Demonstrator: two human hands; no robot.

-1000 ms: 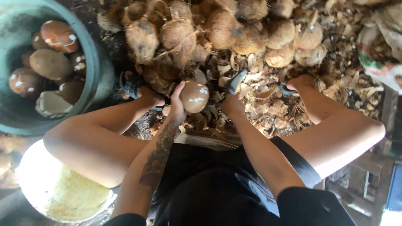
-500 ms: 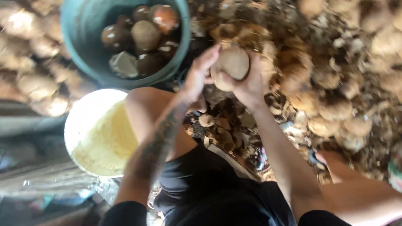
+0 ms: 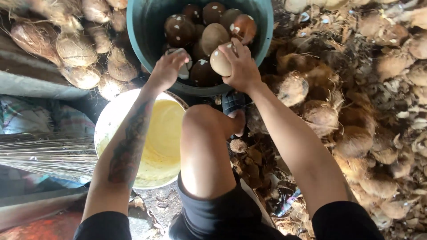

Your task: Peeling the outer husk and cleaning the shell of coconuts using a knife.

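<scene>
- Your right hand (image 3: 242, 66) is closed around a peeled coconut (image 3: 221, 62), pale tan and round, with the fingers wrapped over its top; it sits at the near rim of the green tub (image 3: 138, 26).
- Your left hand (image 3: 167, 69) reaches over the same near rim, a little to the left of the coconut. The fingers are loosely curled, and they touch a pale piece (image 3: 183, 66) inside the tub; I cannot tell if the hand really grips it.
- Inside the tub lie other peeled coconuts (image 3: 213, 35), brown and tan, some with white spots, piled just beyond the one you hold.
- Just below the tub's near rim stands a white bucket (image 3: 104, 129) with a yellow inside, directly under your left forearm.
- Your bent knee (image 3: 202, 120) rises between both arms, just below the tub, and a dark sandal (image 3: 231, 102) lies next to the rim.
- To the left of the tub, unpeeled coconuts (image 3: 75, 49) with rough fibre are stacked, touching its wall.
- To the right of the tub, a large heap of husked fibre and more hairy coconuts (image 3: 320, 115) covers the ground, close to your right arm.
- Far left of the tub, below the stacked coconuts, a bundle of thin broom straws (image 3: 44, 153) lies flat.
</scene>
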